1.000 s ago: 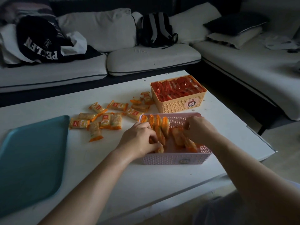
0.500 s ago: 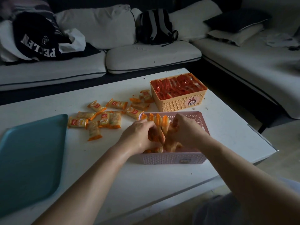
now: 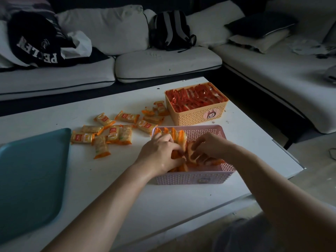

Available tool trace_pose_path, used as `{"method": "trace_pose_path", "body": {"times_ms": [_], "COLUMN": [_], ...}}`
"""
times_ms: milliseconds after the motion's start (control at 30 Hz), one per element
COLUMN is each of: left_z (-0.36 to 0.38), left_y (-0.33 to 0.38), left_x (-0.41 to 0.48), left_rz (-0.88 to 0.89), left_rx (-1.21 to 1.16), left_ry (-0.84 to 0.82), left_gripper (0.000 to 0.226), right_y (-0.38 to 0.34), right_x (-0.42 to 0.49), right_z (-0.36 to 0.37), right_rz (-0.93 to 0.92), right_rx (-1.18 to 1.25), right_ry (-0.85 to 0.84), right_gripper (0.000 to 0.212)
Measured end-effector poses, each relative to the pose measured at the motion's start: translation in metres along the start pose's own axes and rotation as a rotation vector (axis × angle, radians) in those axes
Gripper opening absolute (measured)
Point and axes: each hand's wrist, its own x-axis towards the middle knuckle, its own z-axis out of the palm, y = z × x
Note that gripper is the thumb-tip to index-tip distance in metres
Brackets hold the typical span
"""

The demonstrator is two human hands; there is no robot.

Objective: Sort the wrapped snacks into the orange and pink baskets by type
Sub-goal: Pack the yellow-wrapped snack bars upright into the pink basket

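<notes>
I have both hands down inside the pink basket (image 3: 200,177), which sits toward the right edge of the surface (image 3: 101,188), just in front of the orange basket (image 3: 196,118) at the far right corner. My left hand (image 3: 160,151) has its grip curled round the orange-wrapped packs (image 3: 179,137) standing on edge along the pink basket's left side. My right hand (image 3: 209,144) has a narrow grip, pinching more of these packs in the basket's middle, close beside the left hand. The orange basket is full of red-wrapped snacks (image 3: 194,99). Loose packs (image 3: 111,132) lie scattered on the surface to the left of both baskets, toward its far edge. A teal tray (image 3: 31,170) lies at the left edge
</notes>
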Motion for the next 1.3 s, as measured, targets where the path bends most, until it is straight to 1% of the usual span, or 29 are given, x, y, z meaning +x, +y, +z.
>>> {"method": "trace_pose_path", "body": {"times_ms": [67,100,133,233,300,367,433,500,533,600,700,767,833,900,933,1000,1067,1100,1133,1167,1200,1233,1267,1300], "left_z": [0.002,0.002,0.002,0.000,-0.002,-0.003,-0.002,0.000,0.000,0.001,0.000,-0.002,-0.004,-0.004,-0.004,-0.001,0.002,0.004,0.006,0.007,0.009,0.010,0.011,0.011], "left_y": [0.001,0.002,0.002,0.005,0.004,0.002,-0.001,-0.005,-0.006,-0.008,-0.006,-0.004,0.000,0.006,0.010,0.020,0.028,0.030,0.031,0.032,0.032,0.031,0.031,0.029], "left_x": [0.002,0.002,0.003,0.004,0.005,0.005,0.005,0.005,0.004,0.004,0.002,0.002,0.004,0.005,0.007,0.009,0.011,0.012,0.012,0.013,0.014,0.014,0.015,0.015], "left_rz": [0.012,0.014,0.016,0.020,0.003,-0.032,-0.052,-0.066,-0.075,-0.081,-0.067,-0.055,-0.045,-0.033,-0.017,0.004,-0.009,-0.011,-0.005,0.012,0.035,0.046,0.050,0.052], "left_rx": [0.030,0.029,0.029,0.038,0.000,-0.067,-0.084,-0.083,-0.091,-0.112,-0.114,-0.123,-0.134,-0.128,-0.124,-0.142,-0.189,-0.193,-0.172,-0.127,-0.079,-0.044,-0.027,-0.017], "left_ry": [0.001,0.003,0.004,0.001,0.013,0.049,0.083,0.096,0.105,0.129,0.140,0.151,0.163,0.156,0.140,0.066,-0.042,-0.081,-0.108,-0.130,-0.141,-0.149,-0.146,-0.132], "left_gripper": [0.028,0.027,0.027,0.028,0.027,0.021,0.017,0.017,0.016,0.014,0.014,0.013,0.012,0.016,0.020,0.030,0.035,0.035,0.033,0.030,0.028,0.027,0.026,0.023], "right_y": [0.007,0.011,0.015,0.021,0.020,0.017,0.015,0.012,0.010,0.005,0.004,0.006,0.005,0.005,0.005,0.004,0.000,0.001,0.004,0.008,0.012,0.016,0.018,0.019], "right_x": [0.019,0.026,0.033,0.042,0.042,0.044,0.042,0.036,0.031,0.022,0.015,0.013,0.010,0.005,0.001,-0.005,-0.013,-0.015,-0.014,-0.013,-0.011,-0.009,-0.007,-0.004], "right_z": [0.001,0.003,0.006,0.018,0.018,0.015,0.014,0.015,0.016,0.014,0.007,0.003,0.001,0.003,0.004,0.004,-0.002,-0.008,-0.013,-0.019,-0.024,-0.028,-0.030,-0.029], "right_rz": [-0.102,-0.140,-0.158,-0.135,-0.132,-0.115,-0.055,0.004,0.015,-0.014,-0.111,-0.159,-0.196,-0.221,-0.214,-0.182,-0.108,-0.068,-0.051,-0.053,-0.066,-0.083,-0.098,-0.114], "right_rx": [-0.334,-0.438,-0.490,-0.598,-0.653,-0.730,-0.788,-0.791,-0.783,-0.772,-0.764,-0.692,-0.681,-0.667,-0.631,-0.532,-0.361,-0.259,-0.199,-0.198,-0.277,-0.418,-0.560,-0.694], "right_ry": [0.351,0.436,0.446,0.298,0.243,0.176,0.090,0.020,-0.005,-0.005,0.096,0.176,0.263,0.286,0.240,0.062,-0.100,-0.136,-0.123,-0.054,0.060,0.187,0.283,0.333], "right_gripper": [0.013,0.012,0.012,0.022,0.030,0.041,0.050,0.056,0.056,0.053,0.046,0.034,0.024,0.020,0.019,0.019,0.016,0.016,0.016,0.017,0.016,0.015,0.016,0.022]}}
